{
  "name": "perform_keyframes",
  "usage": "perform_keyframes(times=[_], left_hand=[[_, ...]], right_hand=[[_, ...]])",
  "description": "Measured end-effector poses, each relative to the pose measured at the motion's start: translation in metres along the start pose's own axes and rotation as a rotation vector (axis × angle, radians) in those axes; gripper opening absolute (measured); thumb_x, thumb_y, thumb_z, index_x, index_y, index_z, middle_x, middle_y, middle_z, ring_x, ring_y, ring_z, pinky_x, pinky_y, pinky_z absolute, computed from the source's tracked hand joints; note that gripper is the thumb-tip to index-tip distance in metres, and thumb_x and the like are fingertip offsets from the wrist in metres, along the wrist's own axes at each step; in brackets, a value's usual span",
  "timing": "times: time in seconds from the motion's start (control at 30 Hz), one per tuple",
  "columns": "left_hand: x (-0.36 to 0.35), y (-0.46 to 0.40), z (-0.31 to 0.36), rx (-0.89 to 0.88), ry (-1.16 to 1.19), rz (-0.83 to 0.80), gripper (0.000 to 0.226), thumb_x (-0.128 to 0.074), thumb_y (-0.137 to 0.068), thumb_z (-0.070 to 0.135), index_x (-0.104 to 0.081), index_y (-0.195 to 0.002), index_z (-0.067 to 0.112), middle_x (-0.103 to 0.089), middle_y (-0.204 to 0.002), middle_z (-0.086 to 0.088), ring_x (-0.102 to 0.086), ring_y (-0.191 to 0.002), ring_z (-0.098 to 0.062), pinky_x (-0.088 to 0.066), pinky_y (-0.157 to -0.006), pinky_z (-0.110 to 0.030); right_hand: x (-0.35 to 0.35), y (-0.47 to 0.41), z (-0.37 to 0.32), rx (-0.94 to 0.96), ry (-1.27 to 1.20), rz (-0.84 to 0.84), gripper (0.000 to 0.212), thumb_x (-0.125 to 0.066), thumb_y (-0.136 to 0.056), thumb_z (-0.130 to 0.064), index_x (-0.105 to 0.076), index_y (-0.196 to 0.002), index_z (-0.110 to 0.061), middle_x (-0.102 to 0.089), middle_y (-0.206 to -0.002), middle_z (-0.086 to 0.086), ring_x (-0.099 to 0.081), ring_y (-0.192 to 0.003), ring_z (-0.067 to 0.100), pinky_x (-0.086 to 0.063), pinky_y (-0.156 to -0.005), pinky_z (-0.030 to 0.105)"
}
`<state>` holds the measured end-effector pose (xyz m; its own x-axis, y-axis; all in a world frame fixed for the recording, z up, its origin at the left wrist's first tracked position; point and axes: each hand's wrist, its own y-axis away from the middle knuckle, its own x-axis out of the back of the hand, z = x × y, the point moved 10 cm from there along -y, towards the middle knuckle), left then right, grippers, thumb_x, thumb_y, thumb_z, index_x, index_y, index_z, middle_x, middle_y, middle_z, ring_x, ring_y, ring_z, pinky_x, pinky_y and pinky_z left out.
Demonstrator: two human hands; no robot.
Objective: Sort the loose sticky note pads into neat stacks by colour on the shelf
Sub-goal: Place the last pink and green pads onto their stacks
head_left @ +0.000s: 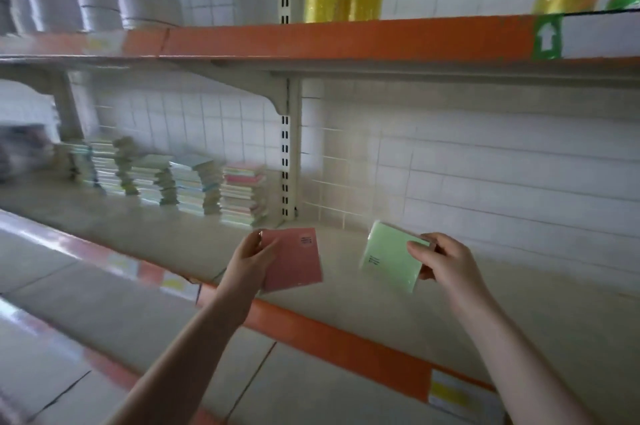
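Two pads up in the air, one in each hand. Pink pad [294, 260] pinched at its left edge by the left hand [251, 260]. Green pad [393, 256] gripped at its right corner by the right hand [438, 260], tilted. Both just above the bare shelf [519, 303]. Mixed stacks [194, 182] far off to the left, at the back. Left hand nearer to those. Likely next: each pad down flat on its own spot.
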<state>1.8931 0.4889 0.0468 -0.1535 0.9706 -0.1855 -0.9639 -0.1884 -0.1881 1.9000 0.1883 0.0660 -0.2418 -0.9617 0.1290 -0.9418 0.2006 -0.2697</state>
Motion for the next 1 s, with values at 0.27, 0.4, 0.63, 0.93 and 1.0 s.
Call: perform_keyframes(times=[0.27, 0.4, 0.63, 0.93, 1.0], left_hand=[[0.123, -0.034, 0.02, -0.034, -0.054, 0.145, 0.012, -0.054, -0.093, 0.007, -0.058, -0.086, 0.015, -0.06, -0.072, 0.002, -0.057, -0.053, -0.001, -0.044, -0.044, -0.017], [0.162, -0.057, 0.02, -0.042, -0.057, 0.172, 0.013, -0.054, -0.093, 0.008, -0.058, -0.084, 0.016, -0.06, -0.074, 0.001, -0.056, -0.059, -0.006, -0.045, -0.052, -0.021], [0.228, -0.119, 0.011, -0.045, -0.072, 0.172, 0.007, -0.055, -0.093, 0.009, -0.059, -0.088, 0.013, -0.061, -0.074, 0.001, -0.058, -0.055, -0.001, -0.046, -0.05, -0.017], [0.344, -0.209, 0.022, -0.04, -0.07, 0.281, 0.008, -0.055, -0.093, 0.008, -0.06, -0.087, 0.012, -0.063, -0.072, 0.001, -0.057, -0.059, -0.007, -0.045, -0.055, -0.023], [0.369, -0.222, 0.023, -0.042, -0.06, 0.317, 0.009, -0.055, -0.093, 0.008, -0.06, -0.087, 0.013, -0.064, -0.069, 0.003, -0.058, -0.055, -0.004, -0.046, -0.051, -0.019]], right_hand=[[-0.134, -0.016, -0.032, 0.021, -0.055, -0.077, 0.004, -0.062, -0.085, -0.001, -0.063, -0.089, -0.002, -0.058, -0.071, 0.008, -0.053, -0.061, 0.015, -0.043, -0.044, 0.013], [-0.187, -0.041, -0.047, 0.056, -0.052, -0.113, 0.005, -0.062, -0.085, -0.001, -0.061, -0.09, -0.002, -0.057, -0.07, 0.007, -0.052, -0.06, 0.015, -0.042, -0.043, 0.013], [-0.279, -0.1, -0.068, 0.081, -0.121, -0.147, 0.006, -0.064, -0.084, -0.005, -0.061, -0.08, -0.008, -0.06, -0.072, 0.007, -0.055, -0.063, 0.018, -0.044, -0.05, 0.023], [-0.423, -0.19, -0.105, 0.009, -0.227, -0.219, 0.014, -0.063, -0.085, -0.005, -0.057, -0.074, -0.01, -0.057, -0.069, 0.006, -0.055, -0.061, 0.016, -0.043, -0.043, 0.016], [-0.462, -0.201, -0.106, -0.002, -0.195, -0.261, 0.014, -0.064, -0.084, -0.007, -0.057, -0.073, -0.012, -0.058, -0.069, 0.005, -0.055, -0.061, 0.015, -0.044, -0.047, 0.019]])
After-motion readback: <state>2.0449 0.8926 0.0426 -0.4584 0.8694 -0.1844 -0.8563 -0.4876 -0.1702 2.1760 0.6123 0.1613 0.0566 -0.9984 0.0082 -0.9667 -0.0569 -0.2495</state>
